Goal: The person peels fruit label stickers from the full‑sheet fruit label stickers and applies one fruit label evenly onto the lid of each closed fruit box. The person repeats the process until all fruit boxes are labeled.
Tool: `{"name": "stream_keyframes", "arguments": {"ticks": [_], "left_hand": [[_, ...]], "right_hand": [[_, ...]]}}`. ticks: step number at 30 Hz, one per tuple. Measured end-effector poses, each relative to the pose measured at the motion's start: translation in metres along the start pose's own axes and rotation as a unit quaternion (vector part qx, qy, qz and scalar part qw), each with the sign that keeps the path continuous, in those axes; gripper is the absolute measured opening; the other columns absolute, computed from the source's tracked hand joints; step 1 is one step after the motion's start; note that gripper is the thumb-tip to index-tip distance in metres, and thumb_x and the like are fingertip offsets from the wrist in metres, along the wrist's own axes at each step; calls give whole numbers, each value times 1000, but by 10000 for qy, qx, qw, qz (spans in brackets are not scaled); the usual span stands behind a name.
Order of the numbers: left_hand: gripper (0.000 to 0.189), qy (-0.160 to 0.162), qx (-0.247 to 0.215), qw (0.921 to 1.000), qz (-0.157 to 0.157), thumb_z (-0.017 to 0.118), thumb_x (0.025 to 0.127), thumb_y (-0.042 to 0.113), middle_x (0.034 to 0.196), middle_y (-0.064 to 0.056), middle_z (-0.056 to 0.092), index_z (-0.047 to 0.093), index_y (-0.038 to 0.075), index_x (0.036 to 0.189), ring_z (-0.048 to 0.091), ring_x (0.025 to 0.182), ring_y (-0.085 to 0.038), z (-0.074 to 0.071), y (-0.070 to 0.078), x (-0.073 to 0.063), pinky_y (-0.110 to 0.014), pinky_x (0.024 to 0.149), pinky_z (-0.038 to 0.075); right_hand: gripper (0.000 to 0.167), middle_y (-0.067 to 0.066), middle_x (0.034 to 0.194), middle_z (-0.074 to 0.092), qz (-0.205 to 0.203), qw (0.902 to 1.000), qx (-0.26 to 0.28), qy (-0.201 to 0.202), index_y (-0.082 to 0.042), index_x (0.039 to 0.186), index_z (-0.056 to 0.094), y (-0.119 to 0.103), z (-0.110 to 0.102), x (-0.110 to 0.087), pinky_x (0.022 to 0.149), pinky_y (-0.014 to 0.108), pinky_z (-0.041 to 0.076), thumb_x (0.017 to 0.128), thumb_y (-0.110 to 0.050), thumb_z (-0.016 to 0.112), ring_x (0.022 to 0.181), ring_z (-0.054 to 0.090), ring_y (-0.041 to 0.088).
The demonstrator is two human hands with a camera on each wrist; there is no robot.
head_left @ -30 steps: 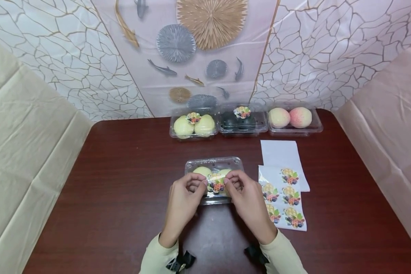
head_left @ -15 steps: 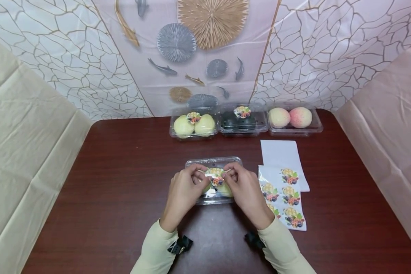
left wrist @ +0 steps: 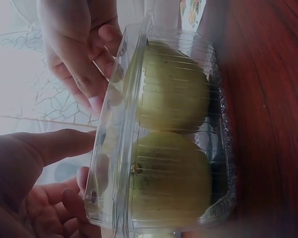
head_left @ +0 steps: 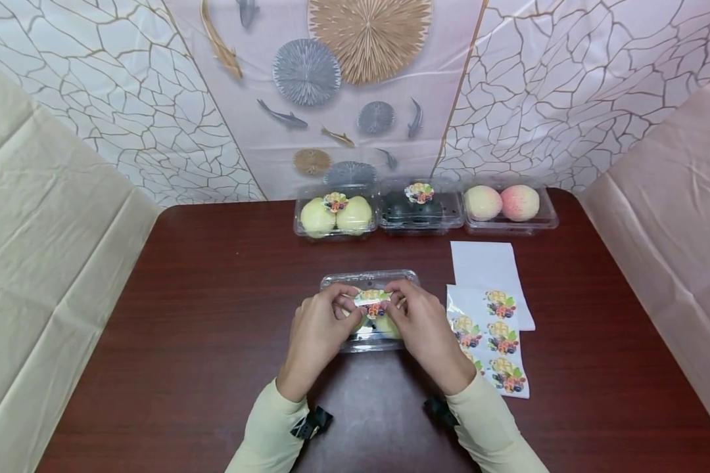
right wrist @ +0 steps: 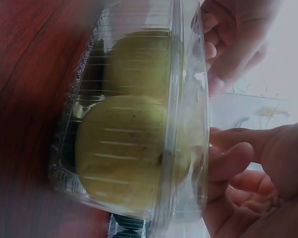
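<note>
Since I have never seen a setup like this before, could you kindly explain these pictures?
There is no machine: just a person's bare left hand and right hand. The wide picture comes from a camera on the head, looking forward and down; the two close ones come from cameras on each wrist. On the dark red-brown table sits a clear plastic box holding two round yellow-green fruits. Each hand's grip is at one side of a colourful fruit-print sticker at the lid; whether it pinches or only presses, I cannot tell. To the right lie a plain white paper and a white sticker sheet; behind stand three clear plastic containers.
</note>
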State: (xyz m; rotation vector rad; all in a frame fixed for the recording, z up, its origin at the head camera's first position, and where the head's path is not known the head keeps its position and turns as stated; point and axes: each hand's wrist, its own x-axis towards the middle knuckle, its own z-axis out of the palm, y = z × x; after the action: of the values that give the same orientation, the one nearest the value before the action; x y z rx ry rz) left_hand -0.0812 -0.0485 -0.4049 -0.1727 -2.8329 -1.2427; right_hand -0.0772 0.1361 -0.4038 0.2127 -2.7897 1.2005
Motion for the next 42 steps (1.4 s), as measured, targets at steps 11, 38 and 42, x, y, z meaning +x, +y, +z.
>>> {"name": "stream_keyframes", "arguments": {"ticks": [11,38,42], "left_hand": [[29,11,457,9985,299,88,86,20,85,9,70,81,19,114,59,66,-3,2,0,1,-33,60,50],[36,-32,1285,9881,844,83,92,19,106,-10,63,78,12,127,48,56,-8,5,5,-9,-31,56,48],[36,-24,1305,9882,802,84,92,21,106,-10,64,78,11,126,51,58,-12,6,5,-9,-36,60,53]], "right_hand": [[20,6,96,69,-55,9995,-308,-3,-5,115,74,-2,2,0,67,36,51,95,-5,78,73,62,17],[28,13,107,61,-546,9933,-956,-339,1,124,73,-7,1,-6,69,40,59,96,-2,75,80,67,22],[29,14,110,62,-648,9921,-1040,-275,1,125,72,-8,1,-8,69,41,59,96,-2,76,82,69,25]]}}
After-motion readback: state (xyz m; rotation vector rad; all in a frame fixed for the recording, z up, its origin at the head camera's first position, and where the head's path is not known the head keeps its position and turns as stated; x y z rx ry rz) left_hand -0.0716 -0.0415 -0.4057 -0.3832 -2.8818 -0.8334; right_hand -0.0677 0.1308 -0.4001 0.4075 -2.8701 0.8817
